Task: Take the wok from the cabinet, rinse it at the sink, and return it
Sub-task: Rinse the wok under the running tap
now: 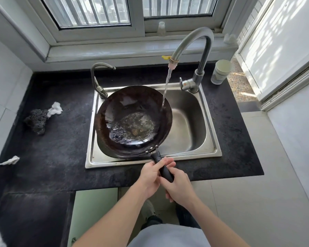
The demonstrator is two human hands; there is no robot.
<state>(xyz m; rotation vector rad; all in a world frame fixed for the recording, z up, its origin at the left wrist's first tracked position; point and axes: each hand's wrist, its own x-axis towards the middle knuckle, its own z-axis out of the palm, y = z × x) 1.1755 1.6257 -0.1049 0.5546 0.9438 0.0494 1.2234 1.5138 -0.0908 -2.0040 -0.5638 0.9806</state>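
While water runs, worth scanning from the left: on the black stone worktop [48, 157] lies a grey steel-wool scourer [36, 120] touching a crumpled white rag [55, 108], well apart from the sink. Next, a small curved side tap [98, 77] at the back left corner of the rectangular stainless steel sink [189, 132].

Over the left part of that sink, held tilted, sits the round dark carbon-steel wok [132, 120], rim near the basin's left wall, a shallow pool of cloudy water and residue gathered in its low side. Falls onto the right inner wall a thin stream from the tall curved steel tap [196, 43].

Judged heavy and stiff, more so with water sloshing inside; weight sits far from the grip, so likely to twist or dip. Wet steel looks slippery; no good hold on the bowl itself.

Best taken by the black straight handle [165, 171], as now: left hand [151, 177] closed round the handle nearer the wok, right hand [178, 188] closed round its end, both firmly wrapped.

Further right, a pale paper cup [220, 72] stands on the worktop corner.
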